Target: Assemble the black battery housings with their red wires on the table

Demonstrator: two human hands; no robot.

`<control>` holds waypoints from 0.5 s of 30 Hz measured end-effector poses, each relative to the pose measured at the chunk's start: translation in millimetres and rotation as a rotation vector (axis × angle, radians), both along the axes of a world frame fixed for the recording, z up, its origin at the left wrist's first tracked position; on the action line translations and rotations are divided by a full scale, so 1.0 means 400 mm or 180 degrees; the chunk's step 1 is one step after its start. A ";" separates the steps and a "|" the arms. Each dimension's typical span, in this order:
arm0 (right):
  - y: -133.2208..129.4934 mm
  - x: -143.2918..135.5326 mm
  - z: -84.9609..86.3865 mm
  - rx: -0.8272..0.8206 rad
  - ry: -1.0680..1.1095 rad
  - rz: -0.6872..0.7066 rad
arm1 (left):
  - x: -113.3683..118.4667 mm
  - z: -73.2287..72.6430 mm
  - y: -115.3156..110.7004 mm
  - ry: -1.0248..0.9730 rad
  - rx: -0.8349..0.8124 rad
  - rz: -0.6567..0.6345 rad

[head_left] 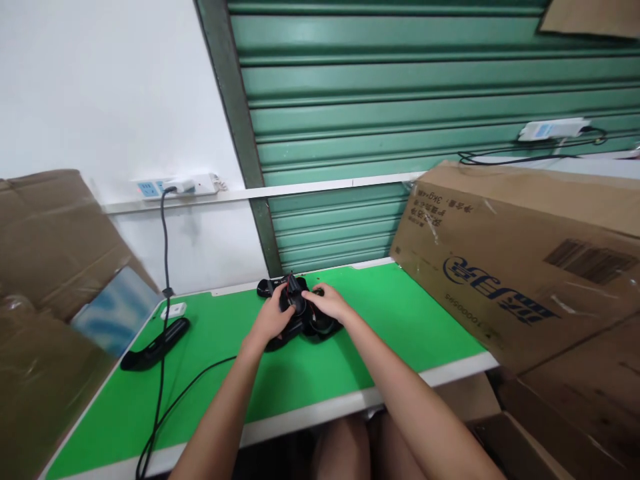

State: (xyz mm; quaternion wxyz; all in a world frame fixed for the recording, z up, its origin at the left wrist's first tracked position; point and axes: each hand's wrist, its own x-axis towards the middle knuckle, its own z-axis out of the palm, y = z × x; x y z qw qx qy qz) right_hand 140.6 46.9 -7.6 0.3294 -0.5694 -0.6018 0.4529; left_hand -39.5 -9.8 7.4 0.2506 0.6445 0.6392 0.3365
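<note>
Evenly braced on the green table (400,320), cardboard box (505,267) at two o'clock.
At twelve, the black device (321,328) sits between my left hand (273,317) and right hand (331,304), both grasping it, thumbs inward; light, matched pressure should steady it and spare the thin red wire (289,285).

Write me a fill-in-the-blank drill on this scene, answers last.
The bare left hand and bare right hand touch the ____ black plastic assembly.
The curved black plastic piece lies to their ____.
The brown cardboard box with blue print stands to their ____.
The smooth tabletop is ____.

same; left; right; green
</note>
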 end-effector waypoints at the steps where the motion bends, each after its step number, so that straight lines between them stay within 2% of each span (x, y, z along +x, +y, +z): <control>1: 0.002 0.013 -0.002 0.0032 -0.0071 -0.0008 | 0.006 0.000 -0.001 0.0047 -0.0015 0.0020; 4: 0.004 0.050 -0.005 0.0105 -0.0250 -0.0045 | 0.030 0.010 -0.007 0.0468 -0.0171 0.0130; 9: -0.004 0.108 0.002 0.0362 -0.0351 -0.0180 | 0.074 0.060 -0.031 0.1643 -0.0713 0.0217; 12: -0.017 0.146 -0.003 0.0594 -0.0208 -0.0386 | 0.084 0.091 -0.046 0.2063 -0.0933 0.0145; 15: -0.039 0.186 -0.029 0.0765 0.0138 -0.0671 | 0.085 0.117 -0.069 0.2270 -0.1133 0.0099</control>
